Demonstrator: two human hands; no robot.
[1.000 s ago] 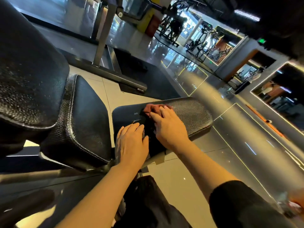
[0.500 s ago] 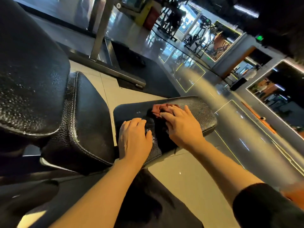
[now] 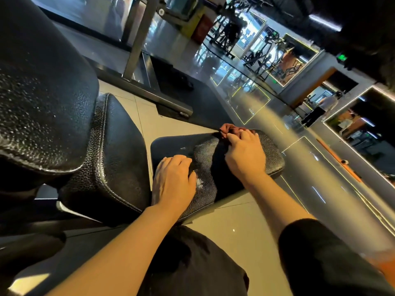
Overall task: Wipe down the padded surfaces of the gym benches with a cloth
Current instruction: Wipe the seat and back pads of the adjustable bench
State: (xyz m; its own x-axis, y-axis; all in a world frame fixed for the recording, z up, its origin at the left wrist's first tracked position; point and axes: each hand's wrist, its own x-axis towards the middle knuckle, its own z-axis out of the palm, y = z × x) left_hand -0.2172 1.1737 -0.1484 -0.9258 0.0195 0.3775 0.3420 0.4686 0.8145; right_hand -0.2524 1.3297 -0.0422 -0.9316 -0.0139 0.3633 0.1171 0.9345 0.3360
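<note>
A small black padded seat (image 3: 205,159) lies in front of me, its leather grainy with a worn white patch near the front. My right hand (image 3: 245,154) presses a reddish cloth (image 3: 229,128) onto the pad's far edge, with the fingers bent over the cloth. My left hand (image 3: 172,181) rests flat on the near left part of the same pad, fingers relaxed. To the left stand a larger black seat pad (image 3: 113,154) and a big backrest pad (image 3: 40,97).
A metal rack upright (image 3: 139,37) and its base rail (image 3: 166,101) stand behind the pads on a dark mat. Shiny tiled floor (image 3: 241,223) with yellow lines spreads to the right. Exercise machines (image 3: 263,50) and a standing person (image 3: 320,110) are far off.
My right hand has slid the cloth away from me across the small pad, from its middle to its far edge. My left hand has stayed on the near part.
</note>
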